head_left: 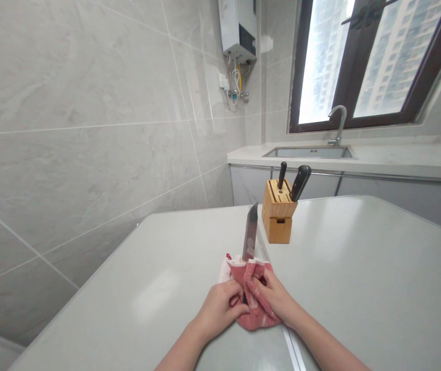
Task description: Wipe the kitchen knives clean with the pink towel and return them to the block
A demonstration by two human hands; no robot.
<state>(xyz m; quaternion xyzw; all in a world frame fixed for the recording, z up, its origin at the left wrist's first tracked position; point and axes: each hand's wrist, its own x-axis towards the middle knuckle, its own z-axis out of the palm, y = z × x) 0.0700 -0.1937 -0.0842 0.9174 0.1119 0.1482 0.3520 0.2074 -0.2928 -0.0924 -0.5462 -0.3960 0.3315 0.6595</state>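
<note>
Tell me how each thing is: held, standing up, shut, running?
Kitchen knife: blade bare, pointing away
Red-and-white cloth: bunched up
Left hand: curled, apparently gripping the knife's handle
Right hand: gripping the cloth
Wooden knife block: upright
Two black-handled knives: slotted in the block
Faucet: no running water visible
Window: looks shut

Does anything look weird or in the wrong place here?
Maybe the knife: it pokes bare from the red towel instead of sitting in the wooden knife block. Nothing looks spilled or broken.
</note>
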